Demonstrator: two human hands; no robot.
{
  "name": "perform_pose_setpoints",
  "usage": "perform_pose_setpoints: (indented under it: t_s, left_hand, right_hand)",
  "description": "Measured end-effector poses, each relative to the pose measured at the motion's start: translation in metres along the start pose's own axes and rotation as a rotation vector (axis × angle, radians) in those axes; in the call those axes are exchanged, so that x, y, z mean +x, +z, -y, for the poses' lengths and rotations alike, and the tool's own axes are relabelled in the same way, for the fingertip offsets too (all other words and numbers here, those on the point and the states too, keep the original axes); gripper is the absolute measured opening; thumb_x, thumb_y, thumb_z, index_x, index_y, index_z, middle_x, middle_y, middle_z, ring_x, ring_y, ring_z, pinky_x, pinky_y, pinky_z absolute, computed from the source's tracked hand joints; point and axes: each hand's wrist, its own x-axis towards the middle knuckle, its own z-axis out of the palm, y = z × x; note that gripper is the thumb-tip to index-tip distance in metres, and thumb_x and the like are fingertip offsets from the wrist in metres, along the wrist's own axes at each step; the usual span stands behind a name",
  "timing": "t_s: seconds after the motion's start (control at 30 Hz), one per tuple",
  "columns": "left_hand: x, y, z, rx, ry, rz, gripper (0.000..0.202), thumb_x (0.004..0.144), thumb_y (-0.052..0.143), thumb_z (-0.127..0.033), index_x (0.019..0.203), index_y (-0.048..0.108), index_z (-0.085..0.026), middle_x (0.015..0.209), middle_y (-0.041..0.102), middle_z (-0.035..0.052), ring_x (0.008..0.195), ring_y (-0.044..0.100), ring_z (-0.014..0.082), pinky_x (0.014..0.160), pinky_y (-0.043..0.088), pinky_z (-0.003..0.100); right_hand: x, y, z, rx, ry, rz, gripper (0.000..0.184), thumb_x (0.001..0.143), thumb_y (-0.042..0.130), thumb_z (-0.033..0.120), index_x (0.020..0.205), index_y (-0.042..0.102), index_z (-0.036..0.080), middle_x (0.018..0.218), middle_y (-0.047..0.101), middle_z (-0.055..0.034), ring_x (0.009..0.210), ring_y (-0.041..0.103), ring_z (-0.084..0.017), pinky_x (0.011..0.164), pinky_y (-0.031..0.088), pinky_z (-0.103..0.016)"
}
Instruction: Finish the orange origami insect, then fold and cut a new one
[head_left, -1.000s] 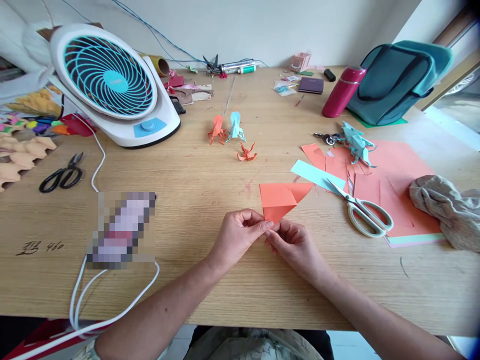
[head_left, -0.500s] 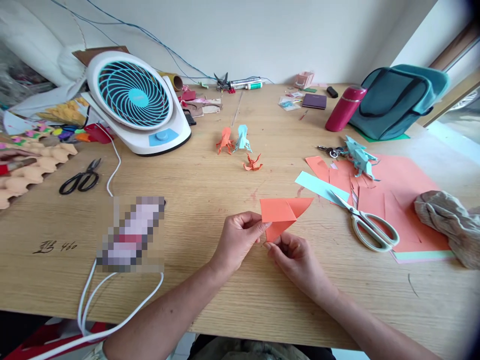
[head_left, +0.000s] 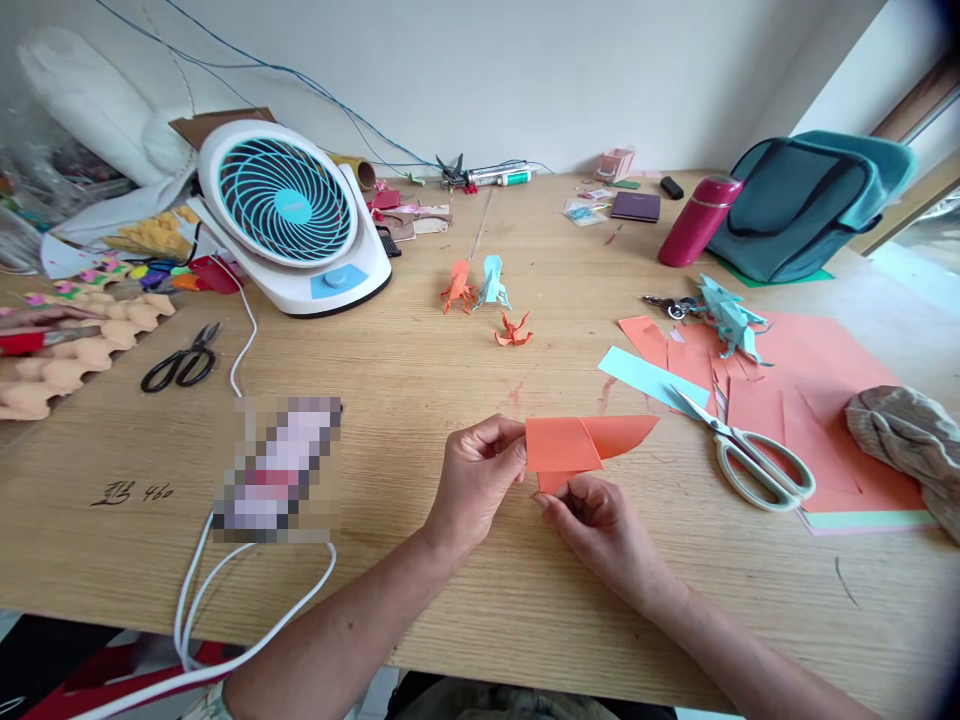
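Observation:
A partly folded orange paper (head_left: pixel 581 443) is held just above the wooden table (head_left: pixel 420 380) near its front middle. My left hand (head_left: pixel 480 478) pinches the paper's left edge with thumb and fingers closed. My right hand (head_left: pixel 596 520) grips the lower point of the paper from underneath, fingers curled. A flap of the paper curves up toward the right.
White-handled scissors (head_left: pixel 750 455) lie on orange and light blue sheets (head_left: pixel 810 370) at right. Three small folded figures (head_left: pixel 491 300) sit mid-table. A fan (head_left: pixel 289 215), black scissors (head_left: pixel 180 360), a red bottle (head_left: pixel 697 220), a teal bag (head_left: pixel 810 200) and a white cable (head_left: pixel 225 590) surround them.
The paper's lower point has been folded up, so its right flap now curls over. Both hands have shifted slightly right with it. The camera view has turned left.

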Motion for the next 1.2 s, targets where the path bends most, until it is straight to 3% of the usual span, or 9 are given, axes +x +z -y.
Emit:
perform_pose_setpoints:
  t_s: [0.37,0.6,0.73,0.93,1.2]
  left_hand:
    - [0.009,-0.001,0.01,-0.283,-0.19,-0.12,0.033,0.057,0.092,-0.039,0.065,0.069,-0.017,0.064,0.059,-0.0024,0.056,0.038,0.0052,0.049,0.031,0.019]
    - [0.009,0.0,0.011,-0.3,-0.187,-0.129,0.038,0.056,0.093,-0.04,0.063,0.064,-0.016,0.061,0.052,-0.005,0.053,0.033,0.0037,0.047,0.03,0.018]
    - [0.003,0.005,0.015,-0.278,-0.221,-0.086,0.037,0.059,0.091,-0.042,0.062,0.064,-0.016,0.054,0.047,-0.0063,0.049,0.034,0.004,0.046,0.029,0.019]
    - [-0.006,0.012,0.022,-0.126,-0.155,-0.027,0.029,0.07,0.084,-0.038,0.066,0.067,-0.015,0.055,0.054,-0.0033,0.051,0.04,0.006,0.049,0.034,0.02]
    - [-0.011,0.013,0.014,-0.06,-0.028,-0.01,0.024,0.071,0.082,-0.023,0.06,0.061,-0.017,0.054,0.052,-0.0065,0.049,0.046,0.0062,0.049,0.04,0.019]
  right_hand:
    - [0.003,-0.004,0.005,0.097,-0.015,0.111,0.037,0.092,0.062,0.044,0.067,0.048,0.02,0.06,0.041,0.0049,0.055,0.032,-0.01,0.051,0.025,-0.025]
    - [0.006,-0.005,0.011,0.218,0.026,0.17,0.035,0.086,0.068,0.053,0.077,0.059,0.02,0.067,0.058,0.001,0.061,0.049,-0.014,0.056,0.036,-0.026]
    - [0.009,-0.008,0.018,0.265,0.044,0.143,0.042,0.08,0.07,0.061,0.072,0.062,0.021,0.066,0.061,-0.0005,0.059,0.049,-0.014,0.055,0.037,-0.027]
    - [0.011,-0.011,0.016,0.327,0.059,0.066,0.048,0.079,0.07,0.062,0.059,0.059,0.02,0.057,0.056,-0.0006,0.056,0.048,-0.015,0.056,0.039,-0.029]
    - [0.009,-0.01,0.019,0.376,0.003,0.057,0.04,0.08,0.071,0.059,0.067,0.066,0.021,0.066,0.066,-0.0027,0.063,0.058,-0.017,0.062,0.048,-0.03]
